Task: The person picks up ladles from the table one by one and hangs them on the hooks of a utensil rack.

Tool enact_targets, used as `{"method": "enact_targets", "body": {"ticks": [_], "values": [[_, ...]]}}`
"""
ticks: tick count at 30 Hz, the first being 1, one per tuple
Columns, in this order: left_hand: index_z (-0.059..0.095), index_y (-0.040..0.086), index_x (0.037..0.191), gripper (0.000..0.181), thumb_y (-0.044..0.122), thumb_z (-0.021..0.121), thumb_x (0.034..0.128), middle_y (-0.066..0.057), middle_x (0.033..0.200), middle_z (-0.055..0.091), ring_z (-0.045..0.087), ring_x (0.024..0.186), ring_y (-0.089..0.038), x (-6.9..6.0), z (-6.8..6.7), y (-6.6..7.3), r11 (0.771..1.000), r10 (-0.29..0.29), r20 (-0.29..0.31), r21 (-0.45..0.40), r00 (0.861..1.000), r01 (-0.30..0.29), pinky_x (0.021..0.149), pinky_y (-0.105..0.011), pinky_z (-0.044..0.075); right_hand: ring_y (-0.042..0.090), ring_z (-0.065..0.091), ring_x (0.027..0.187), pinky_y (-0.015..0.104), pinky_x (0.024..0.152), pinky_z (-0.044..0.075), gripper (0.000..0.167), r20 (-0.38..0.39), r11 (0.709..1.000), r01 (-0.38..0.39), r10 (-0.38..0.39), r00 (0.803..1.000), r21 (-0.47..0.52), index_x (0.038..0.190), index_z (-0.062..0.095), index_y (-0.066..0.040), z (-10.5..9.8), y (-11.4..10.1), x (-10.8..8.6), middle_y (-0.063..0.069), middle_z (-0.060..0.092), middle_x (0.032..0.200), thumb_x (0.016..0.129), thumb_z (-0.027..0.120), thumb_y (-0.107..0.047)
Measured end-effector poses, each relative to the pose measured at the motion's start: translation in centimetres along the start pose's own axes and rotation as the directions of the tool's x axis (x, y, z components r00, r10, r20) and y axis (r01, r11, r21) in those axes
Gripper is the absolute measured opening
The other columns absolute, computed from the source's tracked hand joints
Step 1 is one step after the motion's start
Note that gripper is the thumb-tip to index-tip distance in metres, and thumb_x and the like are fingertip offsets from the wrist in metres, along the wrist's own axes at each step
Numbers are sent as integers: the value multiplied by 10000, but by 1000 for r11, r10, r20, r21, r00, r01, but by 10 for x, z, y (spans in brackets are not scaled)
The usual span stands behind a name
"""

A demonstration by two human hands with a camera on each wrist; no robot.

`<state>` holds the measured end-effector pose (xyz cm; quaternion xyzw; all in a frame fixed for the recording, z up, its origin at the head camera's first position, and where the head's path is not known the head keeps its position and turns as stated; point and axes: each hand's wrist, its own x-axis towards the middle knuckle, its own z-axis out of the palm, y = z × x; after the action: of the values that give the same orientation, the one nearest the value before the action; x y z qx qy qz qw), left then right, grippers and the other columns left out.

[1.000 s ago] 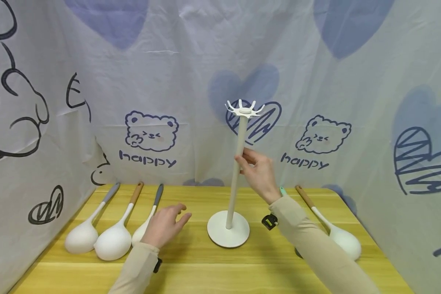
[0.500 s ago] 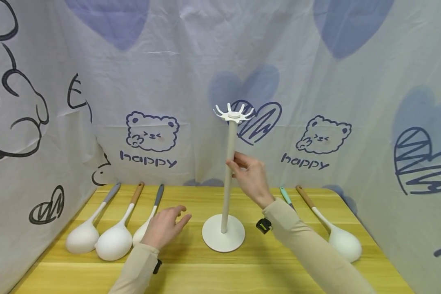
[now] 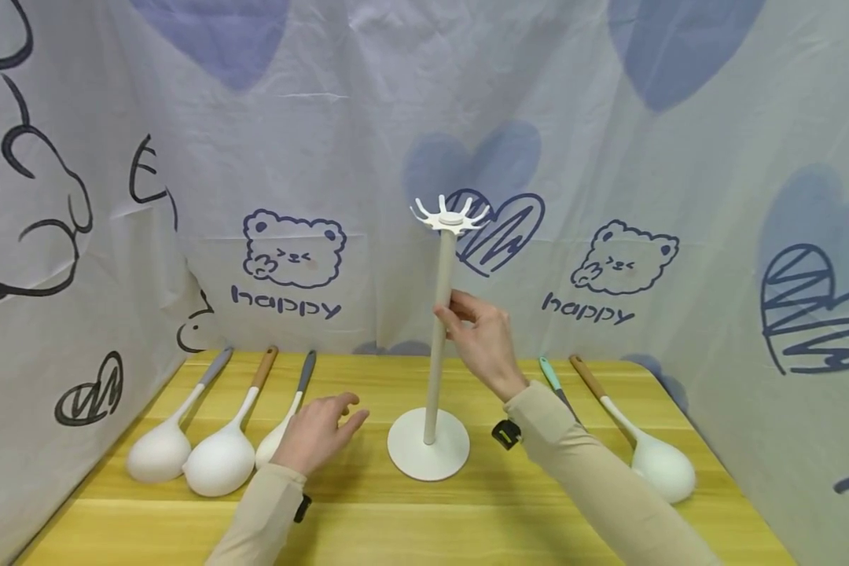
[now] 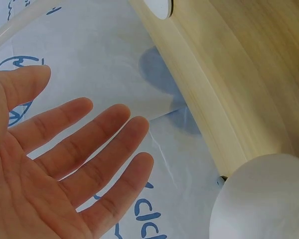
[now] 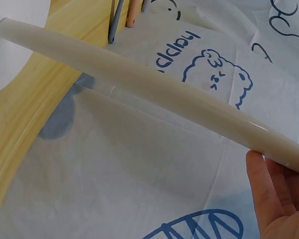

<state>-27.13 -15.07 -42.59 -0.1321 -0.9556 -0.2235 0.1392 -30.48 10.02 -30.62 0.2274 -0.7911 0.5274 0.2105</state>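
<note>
In the head view my right hand (image 3: 479,339) pinches the pole of a white utensil stand (image 3: 428,445), a round base with a ring of upturned hooks on top. The stand is nearly upright on the table, with its hooks bare. In the right wrist view the thumb and fingers meet the pole (image 5: 154,87). My left hand (image 3: 318,432) is held palm inward with fingers apart and grips nothing. It covers part of a white ladle (image 3: 272,446) with a dark grey handle. The left wrist view shows the loosely spread fingers and a white ladle bowl (image 4: 264,199).
Two more white ladles lie at the left, one with a grey handle (image 3: 217,366), one with a brown handle (image 3: 264,368). At the right lie a brown-handled ladle (image 3: 663,469) and a mint-handled utensil (image 3: 550,373), partly hidden by my arm. A printed cloth (image 3: 368,157) surrounds the wooden table (image 3: 368,531).
My right hand has brought the stand a little to the left and nearer me, and its lean has lessened. More of the mint handle shows. My left hand has stayed in place.
</note>
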Motion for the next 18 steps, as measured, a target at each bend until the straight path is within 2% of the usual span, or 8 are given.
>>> {"method": "enact_targets", "body": {"ticks": [4,8,15,18], "values": [[677,100,1187,353,364,624,960,-105,1036,735,698,886,-240,0,-3,-1,999,-14,32,-37,999,15,723,-429,578,239,694,977,366,810,606,308,-6,999,8,-8,1000,-32,1222,677,-102,0,2,-1,103,725,1094,964,638,-266],[673,111,1196,358,381,600,972,-110,1060,728,690,929,-258,2,-6,-2,998,-23,49,-58,999,25,766,-463,571,221,688,993,384,861,587,328,7,1000,-7,7,1000,-24,1244,660,-123,-3,7,-5,84,720,1106,971,626,-303],[678,88,1188,372,382,588,979,-119,1062,731,693,910,-253,4,-15,-8,999,-9,67,-38,998,12,769,-453,574,202,688,1008,350,835,595,303,29,999,-40,40,999,17,1212,676,-140,-11,19,-12,48,720,1118,978,612,-321],[684,87,1171,348,362,599,975,-104,1033,733,694,881,-239,6,-23,-12,999,-16,85,-27,996,19,734,-432,579,223,695,1015,396,849,596,304,53,997,-58,55,997,56,1214,673,-130,-13,23,-15,69,722,1118,983,605,-315]]}}
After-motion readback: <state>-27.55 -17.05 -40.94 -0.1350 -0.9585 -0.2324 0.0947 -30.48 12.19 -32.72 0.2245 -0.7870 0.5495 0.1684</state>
